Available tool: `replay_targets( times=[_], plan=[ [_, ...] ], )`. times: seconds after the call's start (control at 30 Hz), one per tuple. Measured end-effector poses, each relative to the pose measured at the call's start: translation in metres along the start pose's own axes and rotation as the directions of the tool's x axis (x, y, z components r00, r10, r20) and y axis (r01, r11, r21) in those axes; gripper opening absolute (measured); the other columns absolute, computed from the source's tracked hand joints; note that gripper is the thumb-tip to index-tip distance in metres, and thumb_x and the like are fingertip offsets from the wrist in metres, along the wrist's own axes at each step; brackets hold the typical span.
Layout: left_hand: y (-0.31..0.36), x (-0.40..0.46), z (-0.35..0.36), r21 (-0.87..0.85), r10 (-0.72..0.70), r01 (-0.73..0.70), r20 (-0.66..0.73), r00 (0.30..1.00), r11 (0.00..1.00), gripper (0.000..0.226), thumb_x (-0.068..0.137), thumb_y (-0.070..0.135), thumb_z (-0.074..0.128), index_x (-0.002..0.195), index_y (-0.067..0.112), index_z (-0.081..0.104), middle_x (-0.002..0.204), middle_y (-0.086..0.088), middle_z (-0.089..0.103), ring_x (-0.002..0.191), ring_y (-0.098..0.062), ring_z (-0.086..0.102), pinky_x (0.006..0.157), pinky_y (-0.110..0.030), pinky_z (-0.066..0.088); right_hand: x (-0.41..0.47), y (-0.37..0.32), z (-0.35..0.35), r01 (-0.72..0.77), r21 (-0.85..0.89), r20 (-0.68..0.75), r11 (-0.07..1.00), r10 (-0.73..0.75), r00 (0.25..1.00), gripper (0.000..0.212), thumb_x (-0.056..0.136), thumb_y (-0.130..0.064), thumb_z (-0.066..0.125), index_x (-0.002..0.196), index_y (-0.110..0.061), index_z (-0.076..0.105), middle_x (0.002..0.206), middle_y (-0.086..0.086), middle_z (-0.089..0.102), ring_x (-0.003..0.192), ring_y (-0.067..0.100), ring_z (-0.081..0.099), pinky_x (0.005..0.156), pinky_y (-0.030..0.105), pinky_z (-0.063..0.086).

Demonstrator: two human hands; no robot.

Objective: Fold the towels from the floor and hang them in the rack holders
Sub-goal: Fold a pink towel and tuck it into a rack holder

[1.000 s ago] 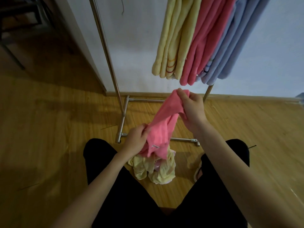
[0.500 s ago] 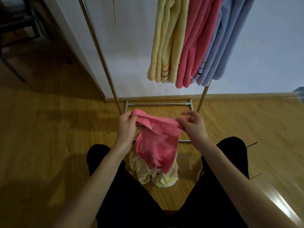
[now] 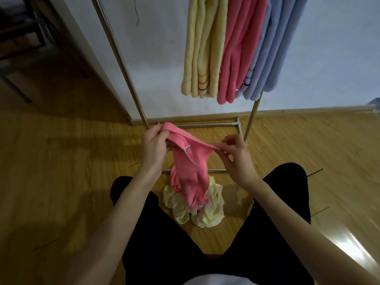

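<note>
1. Wooden floor [image 3: 61, 182] and a pale wall framed the scene as I watched through the head view, with a metal rack [image 3: 123, 64] standing against that wall.
2. At the centre was the pink towel [image 3: 191, 171]: its top edge ran left to right between my two hands, and the rest hung down bunched toward the floor.
3. My left hand [image 3: 154, 149] was clamped on the left end of that edge, fingers curled over a thick fold.
4. My right hand [image 3: 236, 155] pinched the right end between thumb and fingertips, lower than the left and closer to the rack's right post.
5. So the towel's long axis lay across me, sagging in the middle; I judged the next move hung on drawing the hands apart to tension that edge.
6. Directly beneath it a crumpled yellow towel [image 3: 205, 212] waited on the floor, between my knees.
7. Further out, folded yellow, pink and blue hung towels [image 3: 226, 48] were already draped on the rack above.
</note>
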State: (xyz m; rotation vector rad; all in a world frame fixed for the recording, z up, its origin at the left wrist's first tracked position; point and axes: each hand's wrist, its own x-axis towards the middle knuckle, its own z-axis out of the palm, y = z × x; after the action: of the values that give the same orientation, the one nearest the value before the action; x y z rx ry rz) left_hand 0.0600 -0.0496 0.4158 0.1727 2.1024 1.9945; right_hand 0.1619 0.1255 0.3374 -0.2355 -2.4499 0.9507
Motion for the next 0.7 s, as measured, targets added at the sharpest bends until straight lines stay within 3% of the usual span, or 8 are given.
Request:
replay_targets(
  times=[0.17, 0.27, 0.37, 0.5, 0.57, 0.7],
  plan=[
    [0.005, 0.0, 0.0, 0.021, 0.007, -0.008, 0.012, 1.0, 1.0, 0.03, 0.098, 0.006, 0.041, 0.082, 0.017, 0.063, 0.077, -0.008, 0.067, 0.06, -0.009, 0.068, 0.053, -0.019, 0.053, -0.007, 0.004, 0.003, 0.248, -0.23, -0.004, 0.941, -0.256, 0.967, 0.023, 0.092, -0.015, 0.056, 0.103, -0.002, 0.071, 0.095, 0.017, 0.058, 0.082, 0.026, 0.057, 0.056, 0.035, 0.051],
    [0.007, 0.0, -0.001, 0.023, 0.003, -0.003, 0.008, 1.0, 1.0, 0.03, 0.099, 0.007, 0.041, 0.083, 0.018, 0.063, 0.08, -0.008, 0.068, 0.063, -0.01, 0.068, 0.055, -0.02, 0.054, -0.015, 0.011, 0.005, 0.354, -0.216, 0.052, 0.91, -0.352, 0.935, 0.023, 0.088, 0.0, 0.061, 0.11, 0.003, 0.067, 0.087, 0.015, 0.062, 0.075, 0.029, 0.061, 0.054, 0.039, 0.052],
    [0.008, 0.0, -0.003, 0.033, 0.009, -0.009, 0.003, 1.0, 0.999, 0.031, 0.099, 0.009, 0.041, 0.082, 0.02, 0.064, 0.078, -0.005, 0.068, 0.065, -0.01, 0.069, 0.056, -0.02, 0.054, -0.022, 0.012, 0.007, 0.38, -0.155, 0.031, 0.912, -0.38, 0.925, 0.033, 0.089, 0.0, 0.059, 0.121, -0.002, 0.052, 0.088, 0.015, 0.066, 0.073, 0.028, 0.063, 0.055, 0.036, 0.053],
    [0.008, -0.002, -0.003, 0.049, 0.007, -0.007, 0.005, 1.0, 0.999, 0.031, 0.099, 0.01, 0.042, 0.081, 0.02, 0.064, 0.078, -0.005, 0.068, 0.066, -0.011, 0.069, 0.058, -0.021, 0.055, -0.024, 0.014, 0.011, 0.495, -0.175, 0.144, 0.851, -0.475, 0.868, 0.037, 0.081, 0.008, 0.062, 0.112, -0.007, 0.051, 0.086, 0.013, 0.063, 0.071, 0.026, 0.061, 0.05, 0.031, 0.05],
    [0.007, -0.003, -0.002, 0.055, 0.004, -0.005, 0.014, 1.0, 0.998, 0.03, 0.099, 0.01, 0.042, 0.081, 0.02, 0.064, 0.081, -0.007, 0.068, 0.066, -0.011, 0.068, 0.058, -0.02, 0.055, -0.023, 0.013, 0.015, 0.466, -0.134, 0.206, 0.874, -0.436, 0.876, 0.029, 0.081, 0.01, 0.063, 0.108, -0.002, 0.061, 0.088, 0.013, 0.063, 0.075, 0.027, 0.062, 0.055, 0.035, 0.052],
    [0.006, -0.005, -0.001, 0.071, -0.001, 0.0, 0.008, 1.0, 0.997, 0.029, 0.099, 0.01, 0.042, 0.082, 0.02, 0.064, 0.087, -0.011, 0.068, 0.073, -0.015, 0.068, 0.06, -0.021, 0.056, -0.019, 0.007, 0.022, 0.265, 0.048, 0.245, 0.963, -0.268, 0.932, 0.021, 0.09, 0.001, 0.054, 0.107, 0.0, 0.065, 0.098, 0.011, 0.062, 0.081, 0.025, 0.063, 0.063, 0.04, 0.054]
  ],
)
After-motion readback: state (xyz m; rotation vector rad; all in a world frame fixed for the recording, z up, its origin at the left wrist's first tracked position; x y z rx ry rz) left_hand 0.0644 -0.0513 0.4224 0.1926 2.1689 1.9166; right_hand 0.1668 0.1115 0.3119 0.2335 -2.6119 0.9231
